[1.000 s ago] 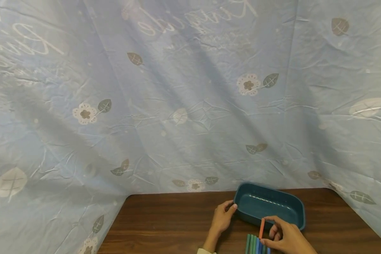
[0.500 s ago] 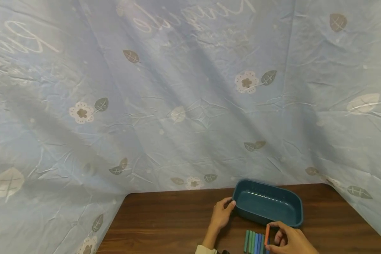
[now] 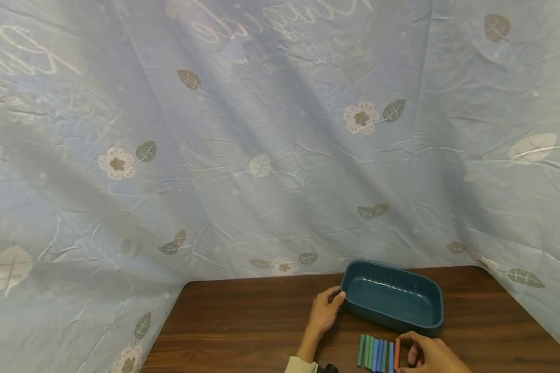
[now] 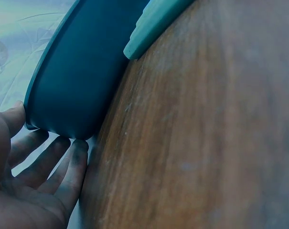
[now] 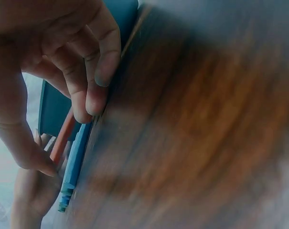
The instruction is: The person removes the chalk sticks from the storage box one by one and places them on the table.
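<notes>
In the head view, my right hand (image 3: 431, 355) pinches an orange chalk-like stick (image 3: 397, 353) lengthwise between thumb and fingertips. It is at the right end of a row of slim green and blue sticks (image 3: 376, 355) on the table. The right wrist view shows the orange stick (image 5: 63, 136) just above the blue sticks (image 5: 75, 157); its far end is hidden by the fingers. My left hand (image 3: 323, 313) touches the left end of a dark teal dish (image 3: 392, 321). Seen from the left wrist, the fairly straight fingers (image 4: 77, 162) rest against its outer wall, thumb at the rim.
The dish stands on the brown wooden table (image 3: 242, 321), close behind the row of sticks. A pale blue patterned cloth (image 3: 261, 207) hangs along the table's back and sides. A small dark object (image 3: 329, 368) shows by the left sleeve.
My right hand has carried the orange stick from above the row to its right end, lower and more upright in view. The left hand stays at the dish while the view shifts slightly.
</notes>
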### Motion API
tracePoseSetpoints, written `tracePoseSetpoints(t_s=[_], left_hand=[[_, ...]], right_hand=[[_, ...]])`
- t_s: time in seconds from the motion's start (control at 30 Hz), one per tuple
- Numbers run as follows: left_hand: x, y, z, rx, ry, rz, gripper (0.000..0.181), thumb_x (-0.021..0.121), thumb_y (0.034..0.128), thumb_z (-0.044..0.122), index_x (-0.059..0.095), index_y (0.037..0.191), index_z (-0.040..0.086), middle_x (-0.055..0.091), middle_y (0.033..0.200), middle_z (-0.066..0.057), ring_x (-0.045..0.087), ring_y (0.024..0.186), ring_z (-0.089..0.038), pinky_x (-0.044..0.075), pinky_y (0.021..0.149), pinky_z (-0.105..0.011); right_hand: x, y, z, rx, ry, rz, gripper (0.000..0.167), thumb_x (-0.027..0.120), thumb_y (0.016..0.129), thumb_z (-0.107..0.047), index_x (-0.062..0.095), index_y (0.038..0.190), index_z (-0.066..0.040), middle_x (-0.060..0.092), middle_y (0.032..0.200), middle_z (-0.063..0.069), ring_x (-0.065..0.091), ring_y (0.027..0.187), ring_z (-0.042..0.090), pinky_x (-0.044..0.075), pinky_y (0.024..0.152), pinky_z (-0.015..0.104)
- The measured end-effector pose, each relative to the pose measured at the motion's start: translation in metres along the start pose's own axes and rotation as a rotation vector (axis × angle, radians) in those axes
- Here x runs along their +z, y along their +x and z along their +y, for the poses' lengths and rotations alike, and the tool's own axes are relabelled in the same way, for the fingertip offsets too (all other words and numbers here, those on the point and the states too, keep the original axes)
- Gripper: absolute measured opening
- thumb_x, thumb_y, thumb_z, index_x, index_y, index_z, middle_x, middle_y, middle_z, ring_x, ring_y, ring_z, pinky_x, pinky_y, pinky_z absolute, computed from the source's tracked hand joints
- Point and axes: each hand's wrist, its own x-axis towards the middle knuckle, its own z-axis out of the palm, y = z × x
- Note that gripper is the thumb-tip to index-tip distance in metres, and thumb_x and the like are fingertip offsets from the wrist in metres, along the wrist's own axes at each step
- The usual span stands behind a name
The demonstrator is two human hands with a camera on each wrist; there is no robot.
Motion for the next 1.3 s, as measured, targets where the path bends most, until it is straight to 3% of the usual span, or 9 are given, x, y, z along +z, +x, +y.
tracePoseSetpoints(t_s=[0.23, 0.6, 0.77, 1.03, 1.17, 1.3], left_hand=[[0.001, -0.001, -0.001, -0.014, -0.008, 0.001, 0.042, 0.068, 0.1064, 0.032, 0.072, 0.135, 0.001, 0.081, 0.108, -0.013, 0.076, 0.087, -0.028, 0.057, 0.074, -0.028], [0.004, -0.002, -0.002, -0.018, -0.011, -0.004, 0.041, 0.068, 0.1063, 0.031, 0.072, 0.135, 0.001, 0.081, 0.108, -0.013, 0.076, 0.085, -0.027, 0.057, 0.074, -0.028], [0.003, -0.003, -0.001, -0.018, -0.015, -0.006, 0.04, 0.068, 0.1063, 0.029, 0.072, 0.134, 0.0, 0.081, 0.106, -0.013, 0.075, 0.085, -0.029, 0.056, 0.072, -0.027], [0.0, -0.001, -0.003, -0.012, -0.008, 0.001, 0.041, 0.068, 0.1062, 0.03, 0.072, 0.134, 0.001, 0.079, 0.118, -0.017, 0.077, 0.088, -0.027, 0.059, 0.076, -0.028], [-0.002, -0.001, -0.004, -0.017, -0.031, -0.005, 0.041, 0.068, 0.1062, 0.03, 0.072, 0.135, 0.0, 0.08, 0.113, -0.016, 0.078, 0.088, -0.029, 0.059, 0.074, -0.027], [-0.006, -0.001, -0.005, -0.015, -0.048, -0.005, 0.041, 0.068, 0.1064, 0.029, 0.072, 0.135, 0.0, 0.081, 0.109, -0.017, 0.078, 0.09, -0.034, 0.059, 0.072, -0.026]], right_hand=[[0.0, 0.005, 0.002, 0.075, -0.024, -0.051, 0.064, 0.092, 0.085, -0.04, 0.066, 0.13, -0.002, 0.059, 0.085, -0.004, 0.05, 0.067, 0.002, 0.042, 0.064, 0.026], [0.004, 0.007, 0.005, 0.124, -0.04, -0.066, 0.061, 0.092, 0.086, -0.034, 0.067, 0.131, -0.001, 0.059, 0.081, -0.004, 0.049, 0.064, 0.005, 0.041, 0.064, 0.027], [0.005, 0.007, 0.004, 0.119, -0.034, -0.056, 0.059, 0.091, 0.087, -0.03, 0.067, 0.132, 0.0, 0.059, 0.081, -0.003, 0.049, 0.063, 0.005, 0.041, 0.062, 0.027], [0.004, 0.012, 0.01, 0.094, -0.026, -0.065, 0.063, 0.09, 0.087, -0.035, 0.066, 0.132, 0.001, 0.062, 0.083, -0.003, 0.053, 0.066, 0.006, 0.046, 0.065, 0.03], [0.004, 0.013, 0.017, 0.056, -0.066, -0.065, 0.064, 0.09, 0.087, -0.038, 0.065, 0.129, 0.004, 0.062, 0.081, -0.009, 0.054, 0.067, 0.002, 0.047, 0.065, 0.026], [0.003, 0.013, 0.014, 0.066, -0.061, -0.058, 0.066, 0.091, 0.086, -0.038, 0.065, 0.131, 0.003, 0.062, 0.083, -0.007, 0.054, 0.068, 0.003, 0.048, 0.065, 0.027]])
